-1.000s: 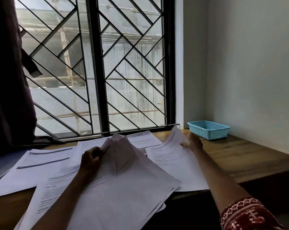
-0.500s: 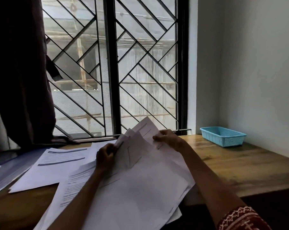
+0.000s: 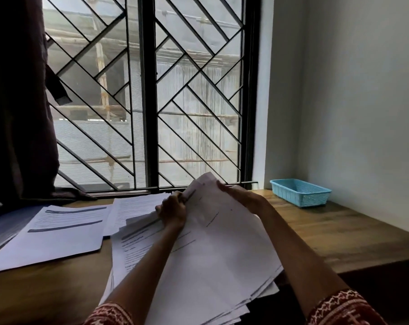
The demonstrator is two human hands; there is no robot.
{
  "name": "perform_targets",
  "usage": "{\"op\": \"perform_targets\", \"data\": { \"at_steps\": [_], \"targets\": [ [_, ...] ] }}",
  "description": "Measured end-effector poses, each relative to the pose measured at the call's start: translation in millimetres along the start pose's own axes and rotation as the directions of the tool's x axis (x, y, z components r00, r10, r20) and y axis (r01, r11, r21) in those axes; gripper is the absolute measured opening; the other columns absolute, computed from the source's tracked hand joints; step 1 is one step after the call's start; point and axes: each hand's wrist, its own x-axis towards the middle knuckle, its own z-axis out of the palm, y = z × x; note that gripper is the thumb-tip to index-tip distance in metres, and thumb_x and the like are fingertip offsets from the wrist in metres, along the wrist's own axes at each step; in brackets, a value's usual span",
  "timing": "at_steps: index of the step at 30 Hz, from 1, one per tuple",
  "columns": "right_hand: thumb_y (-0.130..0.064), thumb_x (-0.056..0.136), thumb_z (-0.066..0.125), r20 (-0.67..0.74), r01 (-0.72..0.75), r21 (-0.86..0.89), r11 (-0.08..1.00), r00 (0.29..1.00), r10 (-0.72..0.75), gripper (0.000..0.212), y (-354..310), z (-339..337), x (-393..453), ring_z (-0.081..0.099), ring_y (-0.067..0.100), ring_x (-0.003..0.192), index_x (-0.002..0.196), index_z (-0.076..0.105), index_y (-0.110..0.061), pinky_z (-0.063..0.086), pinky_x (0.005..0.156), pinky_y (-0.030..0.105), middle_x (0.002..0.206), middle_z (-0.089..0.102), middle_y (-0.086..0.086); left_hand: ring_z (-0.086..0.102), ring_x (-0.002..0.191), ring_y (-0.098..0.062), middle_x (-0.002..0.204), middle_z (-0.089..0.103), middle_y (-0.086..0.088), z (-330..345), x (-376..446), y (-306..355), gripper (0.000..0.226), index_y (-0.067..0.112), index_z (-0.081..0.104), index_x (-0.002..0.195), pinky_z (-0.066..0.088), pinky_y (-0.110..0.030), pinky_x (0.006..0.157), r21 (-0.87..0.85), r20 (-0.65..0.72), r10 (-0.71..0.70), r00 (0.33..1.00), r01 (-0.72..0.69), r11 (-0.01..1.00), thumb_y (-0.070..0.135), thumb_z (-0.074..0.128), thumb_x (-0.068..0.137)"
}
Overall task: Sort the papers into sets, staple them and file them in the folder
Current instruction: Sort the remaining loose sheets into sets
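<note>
A thick stack of white printed papers (image 3: 213, 261) is raised at its far end over the wooden table, its near end hanging past the table's front edge. My left hand (image 3: 173, 211) grips the stack's far left part, fingers curled round the sheets. My right hand (image 3: 240, 195) pinches the far top corner of the upper sheets. Two separate paper sets lie flat on the table: one with dark header bars (image 3: 55, 233) at the left, another (image 3: 133, 207) behind it near the window. A bluish folder (image 3: 1, 228) lies at the far left edge, partly under papers.
A light blue plastic basket (image 3: 301, 192) stands at the back right of the wooden table (image 3: 335, 233), by the white wall. A barred window (image 3: 149, 95) runs along the back, with a dark curtain (image 3: 18, 102) at the left.
My right hand left the sheet lying at the right and came back to the held stack, now pinching its far top corner. The view shifted so the table scene sits further right.
</note>
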Motion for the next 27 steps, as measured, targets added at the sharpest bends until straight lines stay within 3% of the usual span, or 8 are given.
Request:
{"op": "perform_targets", "data": {
  "at_steps": [2, 6, 11, 15, 19, 23, 25, 27],
  "targets": [
    [-0.074, 0.049, 0.074, 0.017, -0.016, -0.129, 0.992, 1.000, 0.018, 0.084, 6, -2, -4, 0.065, 0.014, 0.092, 0.110, 0.067, -0.016, 0.052, 0.078, 0.025, 0.105, 0.068, 0.002, 0.056, 0.111, -0.030, 0.112, 0.065, -0.013, 7, -3, 8, 0.028, 0.017, 0.063, 0.113, 0.031, -0.034, 0.091, 0.012, 0.003, -0.011, 1.000, 0.010, 1.000, 0.014, 0.043, 0.094],
    [-0.023, 0.072, 0.081, 0.063, -0.046, -0.093, 0.995, 0.997, 0.052, 0.033, 18, -5, -8, 0.063, 0.002, 0.062, 0.100, 0.068, -0.010, 0.050, 0.053, 0.013, 0.080, 0.067, -0.004, 0.057, 0.110, -0.030, 0.113, 0.065, -0.012, 17, -7, 20, 0.028, 0.018, 0.063, 0.113, 0.031, -0.035, 0.090, 0.020, -0.014, -0.018, 1.000, 0.018, 1.000, 0.012, 0.043, 0.094],
    [-0.013, 0.050, 0.091, 0.030, -0.036, 0.030, 0.999, 0.999, 0.035, 0.066, 34, -8, -5, 0.070, 0.023, 0.085, 0.109, 0.065, 0.002, 0.058, 0.080, 0.036, 0.101, 0.071, 0.012, 0.058, 0.104, -0.030, 0.103, 0.068, -0.012, 17, -14, 25, 0.021, 0.018, 0.066, 0.108, 0.025, -0.040, 0.093, 0.051, -0.091, 0.019, 0.996, -0.014, 0.999, 0.019, 0.052, 0.092],
    [-0.001, 0.071, 0.078, 0.042, -0.068, -0.001, 0.998, 0.997, 0.068, 0.034, 38, 5, -17, 0.061, 0.018, 0.088, 0.097, 0.056, -0.006, 0.052, 0.079, 0.026, 0.105, 0.065, 0.009, 0.046, 0.118, -0.032, 0.119, 0.058, -0.012, 15, -19, 10, 0.043, 0.012, 0.057, 0.121, 0.009, -0.064, 0.106, 0.073, -0.095, -0.029, 0.995, 0.036, 0.997, 0.033, 0.064, 0.084],
    [-0.012, 0.077, 0.076, 0.016, -0.142, -0.130, 0.981, 0.989, 0.145, 0.061, 49, 11, -15, 0.051, 0.020, 0.121, 0.129, 0.046, -0.001, 0.043, 0.088, 0.029, 0.129, 0.056, 0.011, 0.024, 0.133, -0.036, 0.139, 0.037, -0.020, -26, -9, -15, 0.059, 0.010, 0.041, 0.133, 0.001, -0.066, 0.107, 0.059, 0.056, -0.353, 0.934, 0.350, 0.935, 0.044, 0.058, 0.087],
    [-0.028, 0.078, 0.074, 0.041, -0.192, -0.159, 0.968, 0.979, 0.201, 0.059, 50, 18, -17, 0.042, 0.024, 0.130, 0.127, 0.054, -0.003, 0.035, 0.101, 0.032, 0.139, 0.049, 0.009, 0.040, 0.127, -0.043, 0.135, 0.043, -0.032, -64, 11, -72, 0.103, -0.012, 0.042, 0.129, 0.030, -0.050, 0.107, 0.181, 0.421, -0.463, 0.780, 0.428, 0.886, 0.057, 0.072, 0.059],
    [-0.045, 0.085, 0.063, 0.085, -0.196, -0.130, 0.972, 0.974, 0.208, 0.071, 50, 24, -28, 0.030, 0.025, 0.138, 0.141, 0.039, -0.009, 0.027, 0.109, 0.035, 0.149, 0.035, 0.006, 0.049, 0.121, -0.040, 0.129, 0.051, -0.031, -76, 6, -81, 0.084, -0.015, 0.051, 0.122, 0.040, -0.043, 0.102, 0.158, 0.450, -0.442, 0.776, 0.418, 0.894, 0.048, 0.073, 0.071],
    [-0.058, 0.079, 0.063, 0.154, -0.155, 0.027, 0.988, 0.977, 0.149, 0.076, 55, 35, -35, 0.040, 0.021, 0.134, 0.139, 0.044, -0.016, 0.033, 0.108, 0.035, 0.147, 0.039, 0.006, 0.055, 0.113, -0.031, 0.121, 0.058, -0.022, -88, -5, -76, 0.056, -0.011, 0.055, 0.119, 0.046, -0.031, 0.087, 0.170, 0.426, -0.417, 0.803, 0.382, 0.908, 0.034, 0.064, 0.087]
  ]
}}
